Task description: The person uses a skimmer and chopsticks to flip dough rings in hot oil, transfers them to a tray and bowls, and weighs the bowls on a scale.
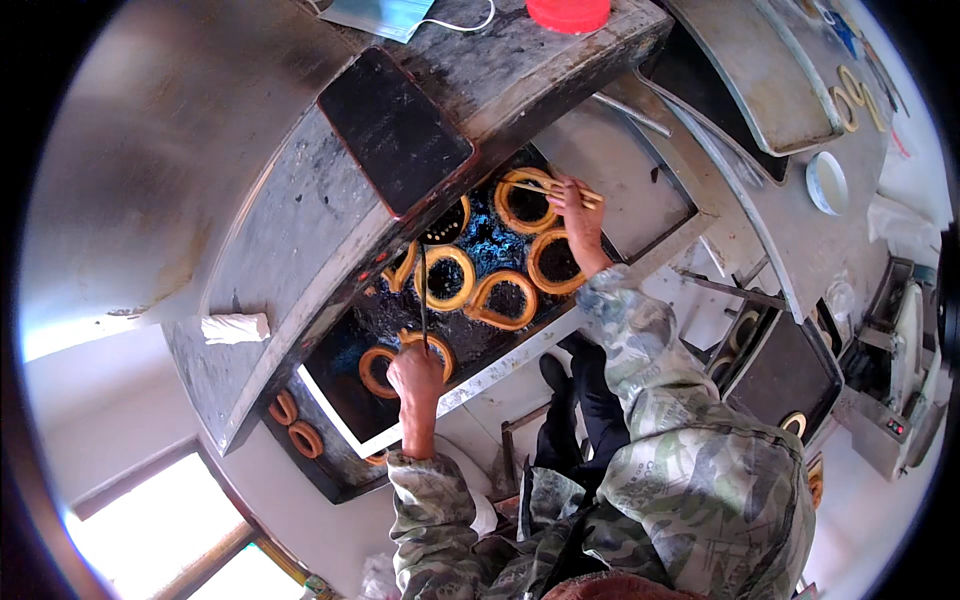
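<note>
My left hand (415,372) is closed on the long dark handle of a skimmer (424,290). The skimmer's perforated head is partly hidden among the rings at the far side of a rectangular fryer (500,374) of dark oil (488,240). Pinched in my right hand (583,218) is a pair of long chopsticks (548,187), their tips at the far fried dough ring (506,208). Several more golden rings float around it, one of them (470,282) beside the skimmer handle. A darker, browner ring (368,372) floats close to my left hand.
A ledge behind the fryer holds a black panel (395,130), a white cloth (236,328), a blue face mask (380,14) and a red lid (568,14). Browned rings (304,440) lie lower left. On the right are metal trays (765,75), a white bowl (827,183) and pale dough rings (845,108).
</note>
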`<state>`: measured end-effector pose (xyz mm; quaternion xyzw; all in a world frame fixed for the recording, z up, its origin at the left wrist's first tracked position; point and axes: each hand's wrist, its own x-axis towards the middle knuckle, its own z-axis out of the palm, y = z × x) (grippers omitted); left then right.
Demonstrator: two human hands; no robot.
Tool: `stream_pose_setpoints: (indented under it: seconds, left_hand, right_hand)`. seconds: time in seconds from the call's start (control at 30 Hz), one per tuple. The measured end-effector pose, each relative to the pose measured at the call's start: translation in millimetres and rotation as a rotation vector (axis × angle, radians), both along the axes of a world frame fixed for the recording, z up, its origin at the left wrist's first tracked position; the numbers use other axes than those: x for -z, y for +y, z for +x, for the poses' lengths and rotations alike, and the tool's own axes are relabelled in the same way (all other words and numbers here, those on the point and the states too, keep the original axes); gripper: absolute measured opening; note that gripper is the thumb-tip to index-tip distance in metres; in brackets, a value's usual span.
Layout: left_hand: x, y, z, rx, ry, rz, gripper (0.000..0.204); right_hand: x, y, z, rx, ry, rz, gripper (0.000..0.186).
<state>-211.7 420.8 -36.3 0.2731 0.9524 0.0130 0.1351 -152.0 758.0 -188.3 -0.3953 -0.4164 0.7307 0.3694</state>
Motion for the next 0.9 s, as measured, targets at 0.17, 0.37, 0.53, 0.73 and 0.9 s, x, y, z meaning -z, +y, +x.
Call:
stream_pose_setpoints:
  seconds: [0.17,0.37,0.53,0.73,0.9]
  left_hand:
    - [15.1,-23.3,21.1,-0.029,-0.009,0.041,0.014]
    - [34.5,-27.1,28.2,0.085,0.003,0.072,0.011]
    - [44.0,-22.5,27.5,0.084,-0.058,0.042,0.014]
    - [38.0,-21.0,26.2,0.057,-0.079,0.076,0.015]
    - [23.2,-35.9,30.2,0.104,0.052,0.066,0.014]
  right_hand:
    - [-45.7,0.0,47.9,-0.024,-0.172,0.02,0.031]
    - [-2.3,-3.9,47.6,-0.069,-0.195,0.041,0.029]
    - [30.5,-13.0,22.6,-0.003,-0.067,-0.197,0.026]
    - [59.2,-4.0,45.4,0.077,0.046,-0.613,0.025]
    - [59.5,11.9,74.0,0.015,0.156,-0.682,0.027]
